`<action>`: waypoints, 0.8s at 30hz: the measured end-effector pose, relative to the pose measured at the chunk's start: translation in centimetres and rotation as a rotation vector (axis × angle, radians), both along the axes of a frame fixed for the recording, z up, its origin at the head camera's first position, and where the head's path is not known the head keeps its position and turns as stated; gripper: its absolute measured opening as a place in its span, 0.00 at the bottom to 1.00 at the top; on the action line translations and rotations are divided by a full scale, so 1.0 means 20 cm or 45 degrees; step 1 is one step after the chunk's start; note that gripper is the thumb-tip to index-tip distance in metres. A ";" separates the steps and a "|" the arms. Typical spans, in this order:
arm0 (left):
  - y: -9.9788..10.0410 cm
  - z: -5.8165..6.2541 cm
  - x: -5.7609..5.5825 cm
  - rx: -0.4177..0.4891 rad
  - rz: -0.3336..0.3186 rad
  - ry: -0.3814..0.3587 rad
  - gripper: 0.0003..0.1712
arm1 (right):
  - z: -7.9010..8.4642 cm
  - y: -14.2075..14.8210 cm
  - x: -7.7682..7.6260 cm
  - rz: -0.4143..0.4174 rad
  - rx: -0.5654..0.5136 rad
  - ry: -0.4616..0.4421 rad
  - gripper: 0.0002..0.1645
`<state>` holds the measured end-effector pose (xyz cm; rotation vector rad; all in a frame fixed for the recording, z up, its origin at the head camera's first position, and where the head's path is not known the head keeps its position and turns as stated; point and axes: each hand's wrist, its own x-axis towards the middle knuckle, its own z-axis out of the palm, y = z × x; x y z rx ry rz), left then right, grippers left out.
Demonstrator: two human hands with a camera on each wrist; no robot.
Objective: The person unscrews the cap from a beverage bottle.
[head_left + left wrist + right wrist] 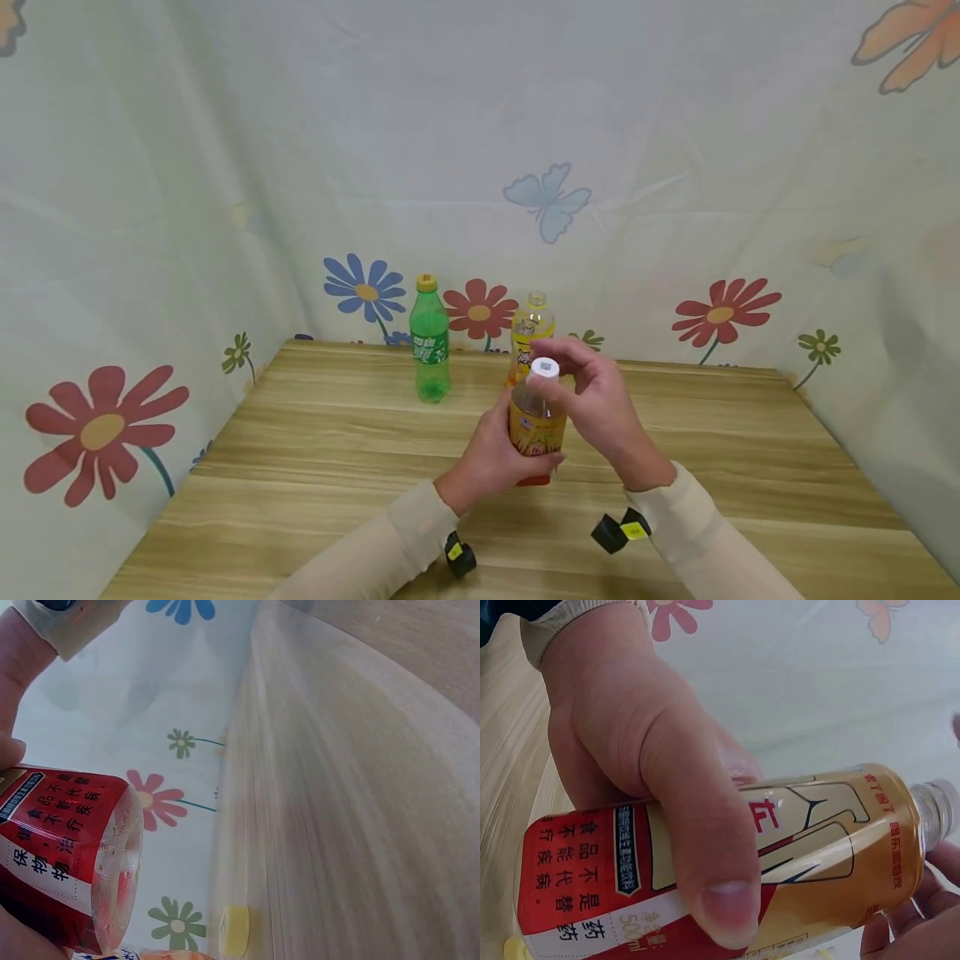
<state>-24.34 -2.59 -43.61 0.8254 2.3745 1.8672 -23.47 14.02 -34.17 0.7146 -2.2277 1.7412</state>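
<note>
Wood counter (315,458), floral backdrop (420,167). My L fingers (543,464) grip the gold bottle (537,423), near centre; R fingers (564,348) pinch its white cap (545,367), neck apparently bare. Far yellow bottle (531,323) uncapped, far-left green bottle (431,333) capped; prob. midway.

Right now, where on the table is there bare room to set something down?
Two patches look bare in the head view: right of the right hand, to the right edge of the table, and left of the green bottle, toward the left edge. The middle is crowded: left hand, held bottle and right hand, with the yellow-labelled bottle behind.
</note>
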 end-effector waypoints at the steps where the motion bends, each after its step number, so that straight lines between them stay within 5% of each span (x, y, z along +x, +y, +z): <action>1: 0.00 0.00 0.00 0.002 -0.004 0.001 0.47 | 0.00 0.00 0.00 -0.020 0.011 -0.003 0.25; 10: 0.00 -0.01 -0.01 0.003 -0.005 0.019 0.47 | 0.02 -0.01 0.03 -0.285 0.017 -0.043 0.23; 24: 0.00 0.00 0.00 0.001 0.010 0.000 0.47 | 0.02 -0.02 0.02 -0.284 -0.035 -0.048 0.18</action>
